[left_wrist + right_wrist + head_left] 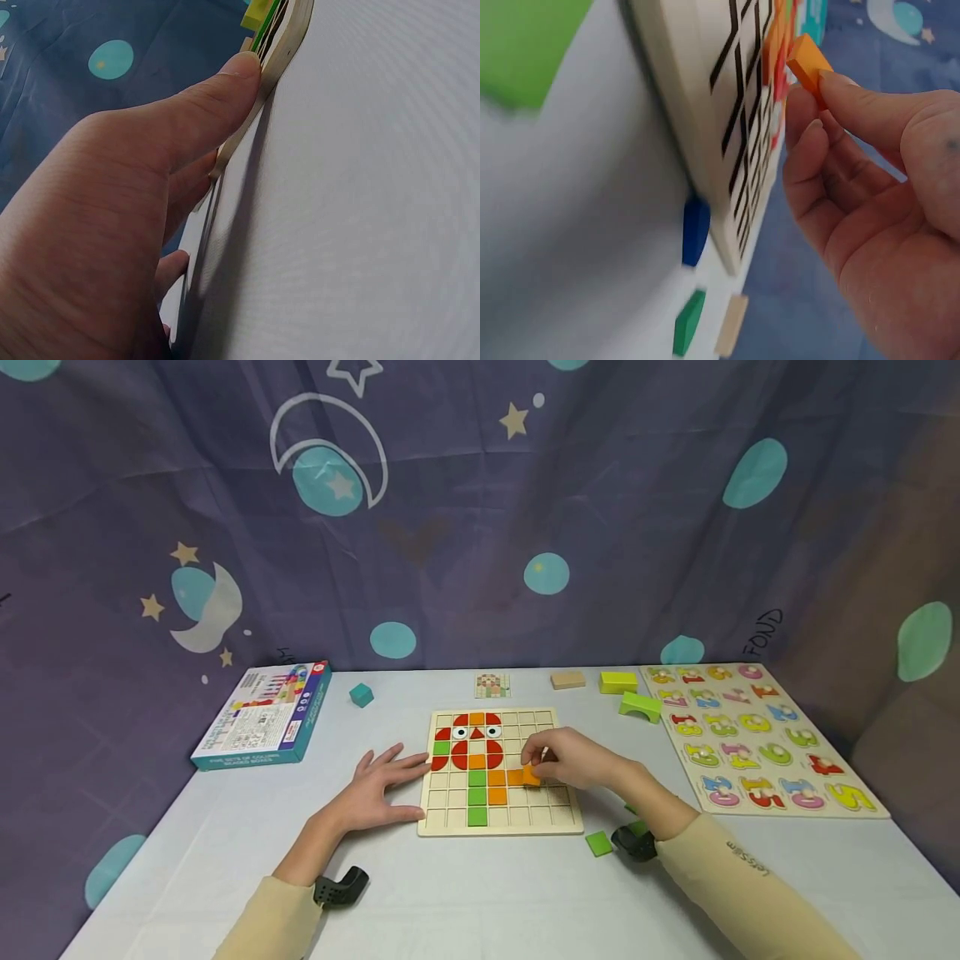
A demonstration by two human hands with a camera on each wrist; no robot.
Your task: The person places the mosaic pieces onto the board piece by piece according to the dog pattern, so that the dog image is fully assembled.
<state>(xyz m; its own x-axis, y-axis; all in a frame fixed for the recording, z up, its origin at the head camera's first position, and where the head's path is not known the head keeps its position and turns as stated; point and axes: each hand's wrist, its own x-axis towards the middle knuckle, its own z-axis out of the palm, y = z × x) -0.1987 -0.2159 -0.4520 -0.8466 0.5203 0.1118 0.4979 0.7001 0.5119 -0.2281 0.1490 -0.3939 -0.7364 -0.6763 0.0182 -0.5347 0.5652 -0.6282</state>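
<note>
A wooden grid board (450, 828) lies mid-table, partly filled with red, orange, green and eye-printed pieces that form an owl-like figure (477, 739). Between thumb and fingers, my right hand (566, 758) pinches an orange square tile (808, 64) over the board's right half, beside an orange tile set in the grid. My left hand (382, 789) is spread at the board's left edge. In the left wrist view its thumb (225, 94) touches the board's rim, fingers extended along the side.
Loose green tiles (598, 843) lie by my right wrist. Behind the board are a pattern card (492, 686), a tan block (567, 680), a yellow block (618, 682) and a green arch (640, 706). A number puzzle (757, 743) lies right; a game box (262, 714) and teal cube (362, 695) left.
</note>
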